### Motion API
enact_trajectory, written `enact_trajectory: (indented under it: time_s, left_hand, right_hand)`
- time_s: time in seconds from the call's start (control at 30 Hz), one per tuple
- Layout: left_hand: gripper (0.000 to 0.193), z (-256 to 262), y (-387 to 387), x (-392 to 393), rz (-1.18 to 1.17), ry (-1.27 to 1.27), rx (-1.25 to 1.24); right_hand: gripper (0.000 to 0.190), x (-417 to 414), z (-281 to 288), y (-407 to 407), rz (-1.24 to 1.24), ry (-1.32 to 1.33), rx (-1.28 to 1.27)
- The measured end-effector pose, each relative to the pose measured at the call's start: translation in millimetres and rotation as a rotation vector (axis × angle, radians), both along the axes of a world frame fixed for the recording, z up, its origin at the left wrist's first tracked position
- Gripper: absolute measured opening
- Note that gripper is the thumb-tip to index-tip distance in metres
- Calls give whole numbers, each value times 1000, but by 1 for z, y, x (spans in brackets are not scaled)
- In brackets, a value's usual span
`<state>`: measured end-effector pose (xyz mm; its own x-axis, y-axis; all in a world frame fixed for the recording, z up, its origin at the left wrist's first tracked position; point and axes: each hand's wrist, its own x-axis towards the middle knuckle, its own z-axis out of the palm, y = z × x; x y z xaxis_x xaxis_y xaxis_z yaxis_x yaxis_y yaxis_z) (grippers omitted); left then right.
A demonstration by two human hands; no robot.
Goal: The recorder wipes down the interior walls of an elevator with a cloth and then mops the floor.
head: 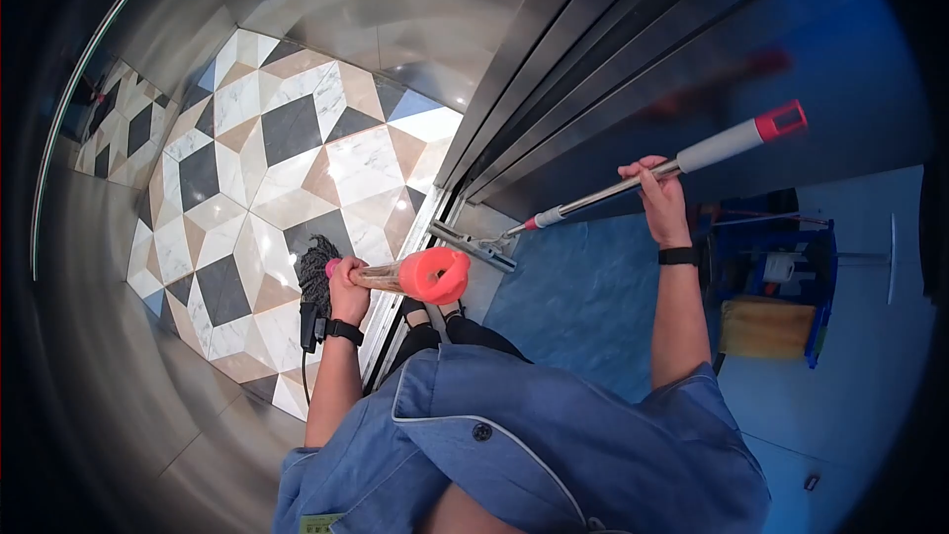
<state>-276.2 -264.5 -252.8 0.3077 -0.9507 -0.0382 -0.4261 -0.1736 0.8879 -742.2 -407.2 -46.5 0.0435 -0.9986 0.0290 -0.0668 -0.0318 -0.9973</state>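
My left hand (350, 293) is closed around the shaft of a mop (316, 267) with dark grey strands and a pinkish-red cap at the top end of its handle. The strands hang over the tiled floor. In my right hand (656, 185) is the metal pole of a flat mop (586, 202), just below its grey and red grip. The pole slants down to a narrow flat head (472, 246), which lies across the edge of the door sill. Whether a pad is fitted under that head, I cannot tell.
Metal door tracks (415, 259) run beside my feet, between patterned tiles (289, 185) and a blue floor covering (593, 297). Dark metal door panels (593, 74) rise ahead. A blue cleaning cart (823, 282) with a yellowish bag stands at the right. Curved-looking metal walls enclose the tiles.
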Motion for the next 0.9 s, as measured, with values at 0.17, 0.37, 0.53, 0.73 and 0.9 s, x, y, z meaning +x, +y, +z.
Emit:
enact_trajectory:
  time_s: [0.17,0.37,0.53,0.73,0.9]
  left_hand:
    - [7,4,-8,-5,0,-18,23]
    - [7,10,-15,-7,48,-8,20]
    - [7,-1,-17,-17,-97,-34,39]
    - [18,-22,-2,-81,-283,-94,70]
    - [11,-33,11,-120,-346,-108,109]
  right_hand:
    - [22,-4,-2,-24,-14,165,44]
    - [30,3,26,-13,-78,402,328]
    - [27,24,85,40,-69,1051,146]
    - [53,96,147,47,488,22,109]
    - [52,89,111,39,1264,497,143]
